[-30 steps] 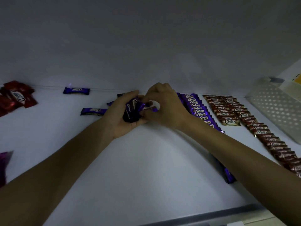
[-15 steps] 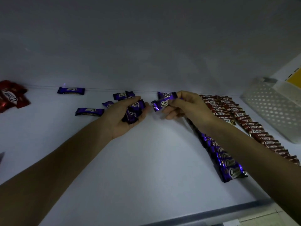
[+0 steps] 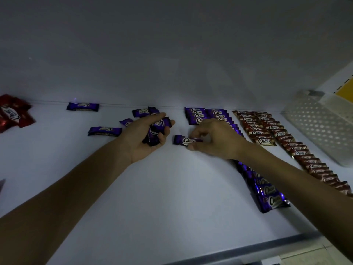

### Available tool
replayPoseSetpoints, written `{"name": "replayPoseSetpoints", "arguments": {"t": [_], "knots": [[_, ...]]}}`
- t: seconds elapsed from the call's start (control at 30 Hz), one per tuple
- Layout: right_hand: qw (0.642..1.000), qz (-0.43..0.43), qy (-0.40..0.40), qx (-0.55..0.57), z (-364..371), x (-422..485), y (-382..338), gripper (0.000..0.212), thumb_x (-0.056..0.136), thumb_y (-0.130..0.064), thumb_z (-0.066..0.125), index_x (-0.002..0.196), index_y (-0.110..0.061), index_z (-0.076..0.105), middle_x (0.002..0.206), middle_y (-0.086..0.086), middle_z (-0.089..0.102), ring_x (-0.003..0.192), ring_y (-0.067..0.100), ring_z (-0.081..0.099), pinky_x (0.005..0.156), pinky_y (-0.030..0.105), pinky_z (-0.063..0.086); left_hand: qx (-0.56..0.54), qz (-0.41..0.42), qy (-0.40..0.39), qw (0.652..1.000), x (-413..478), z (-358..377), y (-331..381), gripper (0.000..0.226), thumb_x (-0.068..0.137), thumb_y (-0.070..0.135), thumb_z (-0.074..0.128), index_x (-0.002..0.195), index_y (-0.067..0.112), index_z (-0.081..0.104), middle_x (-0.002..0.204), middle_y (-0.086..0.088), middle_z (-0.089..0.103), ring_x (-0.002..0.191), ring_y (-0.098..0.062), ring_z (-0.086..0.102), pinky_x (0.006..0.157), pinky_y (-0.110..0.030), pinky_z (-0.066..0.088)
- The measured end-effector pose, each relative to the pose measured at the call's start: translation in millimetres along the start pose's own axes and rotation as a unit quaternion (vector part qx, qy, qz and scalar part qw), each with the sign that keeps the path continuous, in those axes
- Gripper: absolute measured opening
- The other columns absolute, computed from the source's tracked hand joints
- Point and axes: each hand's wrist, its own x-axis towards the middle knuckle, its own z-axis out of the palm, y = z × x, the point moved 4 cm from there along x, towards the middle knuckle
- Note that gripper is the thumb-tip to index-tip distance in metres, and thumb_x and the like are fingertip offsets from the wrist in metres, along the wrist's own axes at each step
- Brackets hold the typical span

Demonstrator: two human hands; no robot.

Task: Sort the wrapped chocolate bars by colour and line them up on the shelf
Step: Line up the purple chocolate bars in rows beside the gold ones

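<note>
Progress: roughly midway, by my read.

Done:
- Brown row [image 3: 313,167] ran along the right of the shelf [image 3: 172,197] from the back wall toward the front edge, with a shorter brown column beside it at the back.
- Purple row [image 3: 271,197] lay just left of the brown, running the same way. The right forearm hid its middle. A short second purple stack [image 3: 196,116] sat at the back.

In hand:
- Right grip [image 3: 214,138] pinched one purple bar [image 3: 184,140] by its right end, just left of the purple row and low at the shelf. Couldn't tell if the bar touched down.
- Left grip [image 3: 141,140] was palm-up, fingers curled round a bunch [image 3: 156,129] of purple bars.

Left to do:
- Place the pinched bar, then the bunch.
- Loose purple bars [image 3: 104,131] were scattered at the back left, one against the wall and others beside the left grip.
- Red bars [image 3: 13,113] were heaped at the far left, partly out of frame, with no row started.
- Something at the left edge was too cropped to identify.

A perforated tray [image 3: 321,127] stood right of the brown row, apparently not involved.
</note>
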Motion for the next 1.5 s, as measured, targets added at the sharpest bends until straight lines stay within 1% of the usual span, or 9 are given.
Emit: {"name": "replayPoseSetpoints", "arguments": {"t": [0.1, 0.3, 0.67, 0.9, 1.03, 1.13, 1.27, 1.4, 1.5], "knots": [[1.000, 0.000, 0.015, -0.015, -6.7, 3.2, 2.2, 0.021, 0.076, -0.035, 0.076, 0.091, -0.021, 0.074, 0.089, -0.004, 0.065, 0.090, 0.019, 0.055, 0.079, 0.034, 0.042, 0.006, 0.001, -0.003, 1.000, 0.5, 0.1, 0.1, 0.011, 0.095, 0.015, 0.055, 0.099, 0.008, 0.062, 0.095, -0.012, 0.070, 0.055, -0.009, 0.056, 0.041, -0.014, 0.041], [0.977, 0.044, 0.061, -0.202, -12.9, 17.6, 24.0, 0.034, 0.086, -0.042, 0.062, 0.117, -0.029, 0.066, 0.108, 0.006, 0.060, 0.105, 0.028, 0.049, 0.081, 0.033, 0.029, 0.009, 0.002, 0.002, 1.000, 1.7, -0.5, -0.2, 0.011, 0.095, 0.015, 0.055, 0.101, 0.009, 0.062, 0.092, -0.012, 0.071, 0.054, -0.009, 0.056, 0.041, -0.014, 0.041], [0.971, 0.081, 0.058, -0.215, -17.0, 19.4, 33.7, 0.044, 0.087, -0.039, 0.063, 0.128, -0.026, 0.058, 0.121, 0.008, 0.057, 0.113, 0.029, 0.047, 0.089, 0.035, 0.031, 0.000, 0.010, 0.001, 1.000, 3.5, -2.6, -0.5, 0.016, 0.094, 0.006, 0.052, 0.109, 0.010, 0.057, 0.102, -0.014, 0.069, 0.056, -0.011, 0.060, 0.043, -0.017, 0.044], [0.974, 0.083, 0.069, -0.199, -16.7, 17.4, 33.7, 0.029, 0.086, -0.032, 0.064, 0.113, -0.023, 0.068, 0.112, 0.009, 0.059, 0.106, 0.030, 0.049, 0.084, 0.034, 0.031, 0.026, 0.018, -0.020, 0.999, 3.0, -0.8, -1.5, 0.013, 0.094, 0.005, 0.052, 0.103, 0.010, 0.060, 0.108, -0.014, 0.070, 0.062, -0.010, 0.063, 0.044, -0.016, 0.045], [0.985, 0.031, 0.164, 0.034, -18.1, 13.0, 9.9, 0.018, 0.079, -0.010, 0.060, 0.092, -0.014, 0.072, 0.093, 0.009, 0.068, 0.086, 0.027, 0.060, 0.075, 0.031, 0.042, 0.117, 0.048, -0.047, 0.991, -0.5, 4.0, -0.3, 0.011, 0.091, 0.009, 0.057, 0.099, 0.013, 0.063, 0.109, -0.010, 0.071, 0.062, -0.010, 0.061, 0.040, -0.014, 0.039], [0.939, 0.053, 0.105, 0.323, -9.7, 14.4, -19.9, 0.009, 0.084, -0.012, 0.067, 0.091, -0.006, 0.068, 0.082, 0.013, 0.068, 0.071, 0.017, 0.059, 0.068, 0.025, 0.046, 0.211, 0.076, -0.073, 0.972, -3.4, 9.0, -1.6, 0.007, 0.088, 0.009, 0.060, 0.091, 0.015, 0.061, 0.091, -0.005, 0.068, 0.060, -0.009, 0.058, 0.038, -0.016, 0.036], [0.878, 0.081, 0.094, 0.462, -6.0, 19.4, -28.7, 0.006, 0.086, -0.004, 0.063, 0.081, -0.006, 0.063, 0.072, 0.013, 0.060, 0.064, 0.018, 0.053, 0.060, 0.023, 0.041, 0.247, 0.087, -0.068, 0.963, -2.7, 8.4, -2.7, 0.015, 0.087, 0.002, 0.062, 0.099, 0.012, 0.059, 0.098, -0.013, 0.064, 0.059, -0.009, 0.056, 0.039, -0.017, 0.037], [0.817, 0.193, 0.138, 0.525, -18.7, 17.8, -5.2, 0.007, 0.089, -0.006, 0.058, 0.083, -0.007, 0.058, 0.072, 0.008, 0.066, 0.058, 0.015, 0.064, 0.062, 0.028, 0.053, 0.216, 0.082, -0.061, 0.971, -1.3, 8.1, -2.1, 0.020, 0.091, -0.004, 0.054, 0.102, 0.011, 0.063, 0.106, -0.016, 0.066, 0.057, -0.010, 0.056, 0.039, -0.017, 0.039], [0.892, 0.173, 0.129, 0.397, -33.3, 12.4, 10.0, 0.008, 0.083, 0.000, 0.059, 0.076, -0.003, 0.059, 0.064, 0.008, 0.060, 0.054, 0.012, 0.057, 0.059, 0.022, 0.050, 0.193, 0.080, -0.053, 0.977, -0.1, 7.8, -1.3, 0.020, 0.093, -0.002, 0.052, 0.103, 0.010, 0.064, 0.107, -0.016, 0.067, 0.057, -0.010, 0.056, 0.039, -0.017, 0.039]]}}
